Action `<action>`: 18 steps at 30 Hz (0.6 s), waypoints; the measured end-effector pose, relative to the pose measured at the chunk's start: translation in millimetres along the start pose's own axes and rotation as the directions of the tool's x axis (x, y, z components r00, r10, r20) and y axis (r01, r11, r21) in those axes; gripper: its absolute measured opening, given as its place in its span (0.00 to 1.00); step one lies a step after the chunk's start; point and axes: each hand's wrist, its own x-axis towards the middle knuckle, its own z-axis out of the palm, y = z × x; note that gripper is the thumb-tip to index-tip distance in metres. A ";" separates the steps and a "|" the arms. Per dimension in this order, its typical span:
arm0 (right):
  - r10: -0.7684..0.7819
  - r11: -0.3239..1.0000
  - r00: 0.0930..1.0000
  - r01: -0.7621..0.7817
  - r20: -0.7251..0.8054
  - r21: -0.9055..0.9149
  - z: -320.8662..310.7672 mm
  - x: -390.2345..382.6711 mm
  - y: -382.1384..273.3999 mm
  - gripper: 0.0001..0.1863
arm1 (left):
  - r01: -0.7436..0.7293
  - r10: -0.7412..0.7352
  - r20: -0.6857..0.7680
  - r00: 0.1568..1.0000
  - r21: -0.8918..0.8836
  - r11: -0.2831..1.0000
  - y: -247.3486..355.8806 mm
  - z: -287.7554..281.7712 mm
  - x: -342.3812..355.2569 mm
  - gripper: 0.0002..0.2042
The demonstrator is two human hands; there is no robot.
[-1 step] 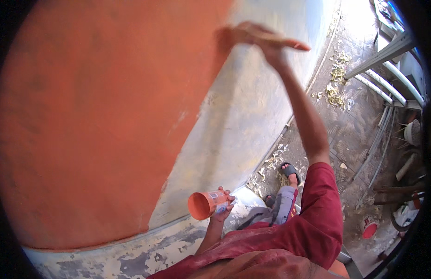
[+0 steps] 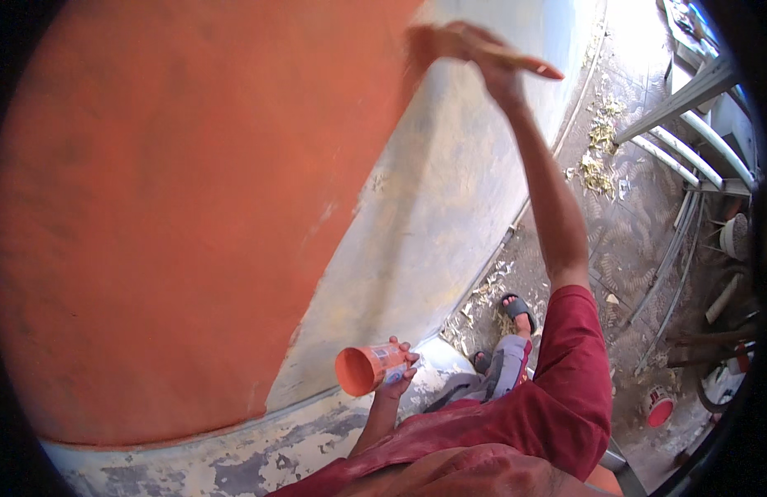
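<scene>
Red short-sleeved shirt; forearms bare. Grey trousers. Dark open-toed sandals, both feet visible below.

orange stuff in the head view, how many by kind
orange-painted wall area: 1
orange paint cup in the left hand: 1
orange-tipped brush in the right hand: 1
red-orange tub on the floor: 1
total: 4

Motion-blurred brush in raised right hand
</scene>
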 end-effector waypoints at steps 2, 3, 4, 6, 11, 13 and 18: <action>0.152 0.972 0.941 -0.197 -0.302 -0.125 -50.3 40.9 40.8 0.11 | -0.005 0.004 -0.007 1.000 -0.012 1.000 2.8 0.3 -3.0 0.23; 0.111 0.983 0.872 -0.166 -0.477 -0.074 -63.7 56.6 55.1 0.10 | -0.008 0.008 -0.009 1.000 -0.006 1.000 5.3 0.7 -3.7 0.23; -0.038 0.992 0.838 0.099 -0.545 0.082 -69.3 72.1 63.7 0.13 | -0.009 0.009 -0.001 1.000 -0.002 1.000 8.1 0.6 -1.5 0.23; -0.161 0.978 0.872 0.077 -0.463 -0.195 -68.8 83.6 58.6 0.15 | -0.026 0.026 -0.014 1.000 -0.013 1.000 11.1 1.0 -1.8 0.24; -0.187 0.951 0.980 0.162 -0.070 -0.262 9.1 8.0 -33.5 0.11 | -0.008 0.008 -0.021 1.000 -0.026 1.000 10.4 1.3 16.2 0.25; -0.027 0.998 0.991 0.018 0.134 0.066 20.8 -23.8 -61.3 0.10 | 0.017 -0.017 -0.032 0.999 -0.028 0.999 6.3 1.4 27.8 0.25; -0.098 0.955 0.971 0.030 0.217 0.296 -10.2 11.9 -17.6 0.13 | 0.065 -0.063 -0.083 0.995 0.023 0.998 -0.5 7.4 55.2 0.23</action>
